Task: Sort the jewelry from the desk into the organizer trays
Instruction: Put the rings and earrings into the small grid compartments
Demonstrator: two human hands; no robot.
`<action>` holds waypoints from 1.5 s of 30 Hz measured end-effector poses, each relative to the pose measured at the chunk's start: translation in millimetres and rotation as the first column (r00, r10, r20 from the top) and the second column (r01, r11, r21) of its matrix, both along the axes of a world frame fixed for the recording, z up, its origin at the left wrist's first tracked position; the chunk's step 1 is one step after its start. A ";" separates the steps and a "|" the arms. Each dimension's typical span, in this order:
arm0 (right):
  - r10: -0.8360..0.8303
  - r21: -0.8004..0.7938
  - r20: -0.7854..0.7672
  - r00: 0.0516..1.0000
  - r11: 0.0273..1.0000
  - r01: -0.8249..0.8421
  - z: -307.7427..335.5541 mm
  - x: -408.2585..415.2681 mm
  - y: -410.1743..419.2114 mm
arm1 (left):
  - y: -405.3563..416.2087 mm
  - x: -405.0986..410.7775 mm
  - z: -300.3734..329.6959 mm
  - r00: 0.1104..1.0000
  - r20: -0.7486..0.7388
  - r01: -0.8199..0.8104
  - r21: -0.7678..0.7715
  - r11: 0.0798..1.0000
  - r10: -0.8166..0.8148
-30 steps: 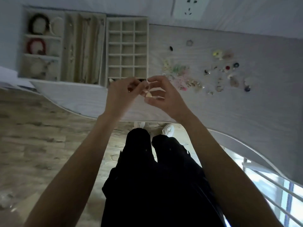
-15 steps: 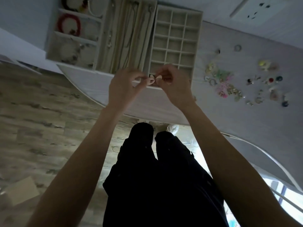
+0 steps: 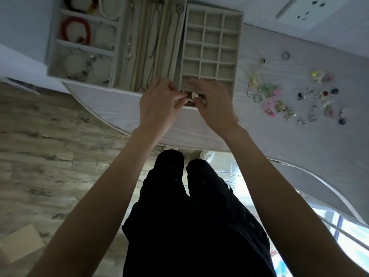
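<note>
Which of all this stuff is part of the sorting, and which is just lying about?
Part of the job: left hand, right hand, pale earring pinched between them, grid tray, loose jewelry on the desk.

Lying about: cardboard box, wall socket.

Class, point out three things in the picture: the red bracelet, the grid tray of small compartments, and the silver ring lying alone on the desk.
red bracelet (image 3: 87,31): head view, on its right arc.
grid tray (image 3: 201,44): head view, on a central divider.
silver ring (image 3: 285,55): head view, on its band.
</note>
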State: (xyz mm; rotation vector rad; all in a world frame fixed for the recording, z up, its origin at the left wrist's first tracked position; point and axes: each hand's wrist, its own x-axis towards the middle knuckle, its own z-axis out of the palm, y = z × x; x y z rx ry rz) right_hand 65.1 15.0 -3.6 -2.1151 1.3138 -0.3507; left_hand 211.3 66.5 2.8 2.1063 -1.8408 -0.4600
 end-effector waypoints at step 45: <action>-0.018 -0.321 -0.364 0.931 0.941 -0.107 1.0 14.1 -4.5 | 9.6 5.2 -6.4 0.933 0.180 0.324 -0.041 0.945 -0.312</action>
